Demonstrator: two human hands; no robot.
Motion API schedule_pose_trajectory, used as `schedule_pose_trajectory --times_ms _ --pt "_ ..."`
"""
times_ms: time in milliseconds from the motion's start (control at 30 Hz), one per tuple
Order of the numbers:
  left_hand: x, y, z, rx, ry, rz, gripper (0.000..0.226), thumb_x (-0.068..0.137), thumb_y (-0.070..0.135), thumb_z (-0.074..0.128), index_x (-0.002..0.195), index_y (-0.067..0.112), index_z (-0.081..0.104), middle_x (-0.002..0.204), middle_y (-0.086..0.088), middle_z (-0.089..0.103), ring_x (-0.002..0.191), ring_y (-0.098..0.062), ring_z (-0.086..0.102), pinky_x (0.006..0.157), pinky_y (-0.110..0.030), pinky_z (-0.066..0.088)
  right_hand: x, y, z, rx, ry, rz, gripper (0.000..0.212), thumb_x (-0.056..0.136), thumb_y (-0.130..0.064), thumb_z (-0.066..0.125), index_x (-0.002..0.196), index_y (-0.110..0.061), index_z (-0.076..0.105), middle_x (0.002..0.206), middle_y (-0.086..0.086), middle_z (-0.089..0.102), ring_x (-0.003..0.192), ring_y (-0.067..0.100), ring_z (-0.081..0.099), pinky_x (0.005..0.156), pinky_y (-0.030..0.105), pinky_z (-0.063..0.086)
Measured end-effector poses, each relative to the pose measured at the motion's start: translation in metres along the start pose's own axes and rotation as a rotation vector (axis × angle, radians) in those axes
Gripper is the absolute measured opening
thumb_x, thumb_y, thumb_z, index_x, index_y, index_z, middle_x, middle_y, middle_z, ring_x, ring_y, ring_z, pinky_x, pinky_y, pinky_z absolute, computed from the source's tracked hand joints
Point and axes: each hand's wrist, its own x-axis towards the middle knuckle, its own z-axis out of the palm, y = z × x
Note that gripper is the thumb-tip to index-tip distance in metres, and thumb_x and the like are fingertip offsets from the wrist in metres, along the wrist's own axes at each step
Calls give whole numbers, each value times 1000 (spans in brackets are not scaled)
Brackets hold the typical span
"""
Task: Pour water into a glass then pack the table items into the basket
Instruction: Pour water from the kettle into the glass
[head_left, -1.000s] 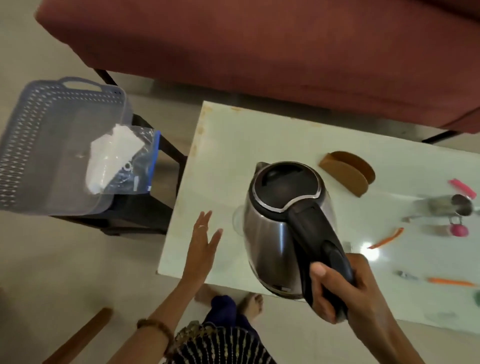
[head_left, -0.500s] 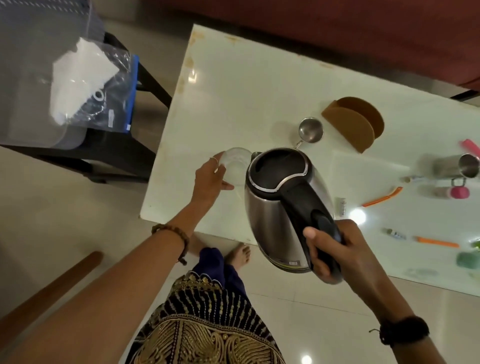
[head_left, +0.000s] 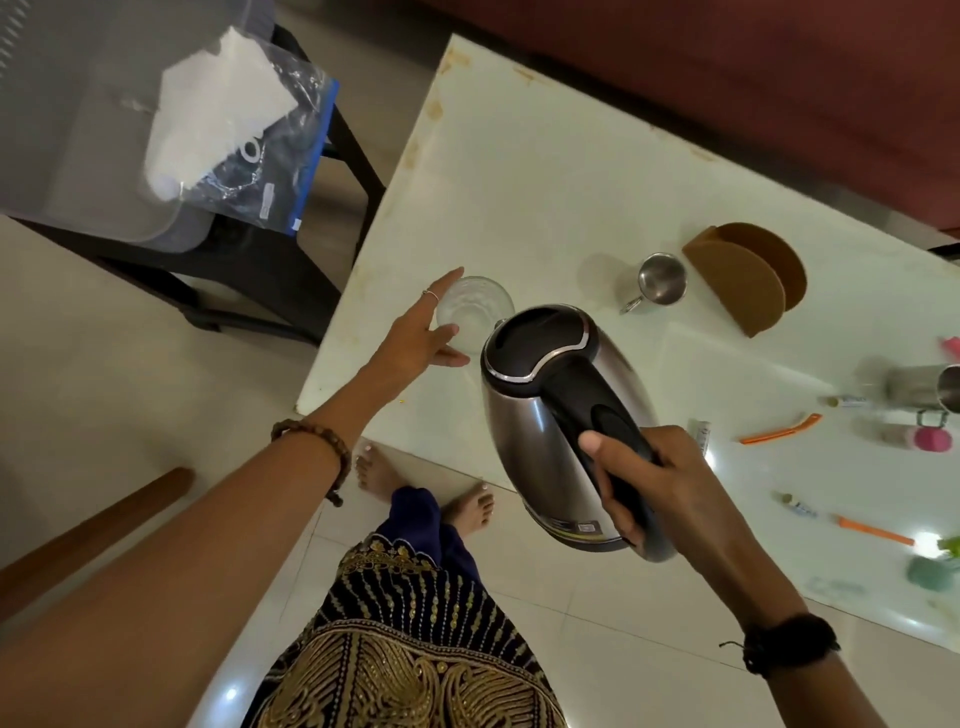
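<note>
Kettle (head_left: 540, 415) of brushed steel with a black lid hangs above the white table (head_left: 545, 171), its black handle clenched in the right hand (head_left: 670, 493), spout tipped toward the clear glass (head_left: 475, 312). That glass (whether it holds water cannot be told) stands near the table's left edge, the left hand (head_left: 421, 338) cupped loosely around its side, fingers spread. Off to the left, a grey perforated basket (head_left: 67, 156) on a dark stool holds a clear zip bag (head_left: 249, 150) with white contents. Bare tabletop lies beyond the glass.
</note>
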Motion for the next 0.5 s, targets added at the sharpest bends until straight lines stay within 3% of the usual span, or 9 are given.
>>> schedule_pose_trajectory --times_ms 67,133,233,300,367,500 --pt "3 -2 -5 11 -51 -48 70 89 4 55 146 28 20 152 0 21 77 -2 67 68 -13 54 3 -5 2 8 -5 6 57 80 -49 58 46 -4 52 34 1 45 31 14 43 44 19 42" --pt "5 -3 -8 85 -75 -57 78 86 3 60 146 29 18 154 1 19 84 7 64 69 -8 51 6 -14 4 28 -6 30 53 79 -47 57 46 -6 51 34 2 44 30 15 41 42 20 41" --pt "5 -1 -14 242 -94 -7 85 81 7 68 146 29 18 154 4 23 115 -5 46 74 -2 46 12 -26 6 178 -30 136 50 91 -29 52 48 -4 48 29 -1 44 24 12 40 36 16 40" --pt "9 -3 -18 296 -92 10 86 78 5 70 145 28 21 152 3 26 127 -15 39 82 -11 48 13 -31 5 177 -11 166 49 92 -27 52 48 -5 49 30 -1 44 24 12 39 37 18 40" --pt "11 -4 -20 328 -70 15 85 77 3 71 144 27 24 150 2 30 131 -18 36 87 -19 47 14 -34 7 102 20 135 48 88 -33 56 46 -9 51 32 1 44 27 15 38 42 24 39" --pt "12 -5 -19 324 -42 12 84 75 2 72 143 26 28 148 3 34 131 -17 37 84 -15 45 16 -40 7 97 12 177 51 87 -36 57 42 -14 53 33 0 45 27 15 39 41 24 37"
